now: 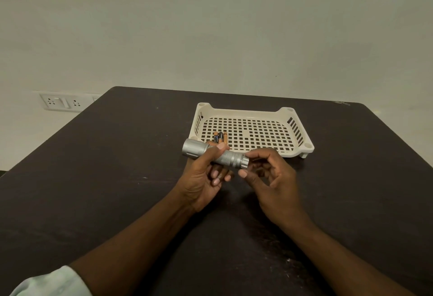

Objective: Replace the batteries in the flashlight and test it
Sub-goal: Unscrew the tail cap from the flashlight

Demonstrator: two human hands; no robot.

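A silver flashlight (212, 154) is held level above the dark table, with its wide head to the left and its tail cap (243, 162) to the right. My left hand (203, 178) grips the knurled barrel, thumb on top. My right hand (271, 178) is at the tail end, forefinger over the cap and thumb just below it, pinching the cap. Three small batteries (220, 137) lie side by side in the near left corner of a cream perforated tray (297, 131), partly hidden behind the flashlight.
The dark table (117, 166) fills the lower view; its far edge meets a plain wall. A wall socket panel (62, 102) sits at the left beyond the table. A pale sleeve (51, 284) shows at the bottom left.
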